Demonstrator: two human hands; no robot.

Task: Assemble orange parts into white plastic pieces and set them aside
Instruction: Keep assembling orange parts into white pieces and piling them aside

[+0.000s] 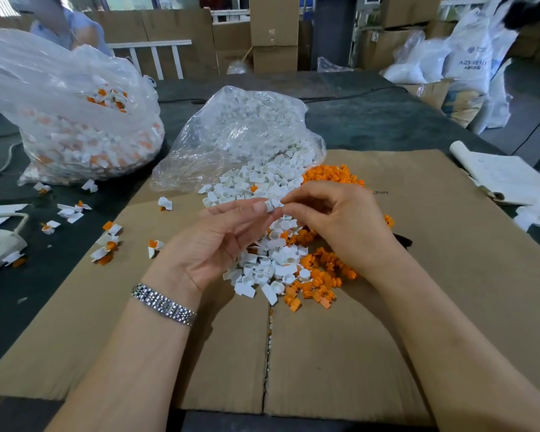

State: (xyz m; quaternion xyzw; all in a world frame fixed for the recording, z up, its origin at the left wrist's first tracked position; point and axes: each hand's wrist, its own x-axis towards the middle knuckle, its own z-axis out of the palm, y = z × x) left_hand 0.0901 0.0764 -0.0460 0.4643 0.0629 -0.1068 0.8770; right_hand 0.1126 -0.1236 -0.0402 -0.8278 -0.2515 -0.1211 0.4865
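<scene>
Two hands met above the pile, and both pinched one small white piece between them. The left hand held it with the thumb and fingertips, palm turned up. The right hand gripped its other end with curled fingers. A silver watch sat on the left wrist. Under the hands lay a heap of white pieces mixed with orange parts on flat brown cardboard. Just behind the heap, a clear bag spilled more white pieces. Finished pieces lay scattered to the left on the dark table. A bigger bag of finished pieces stood further left.
</scene>
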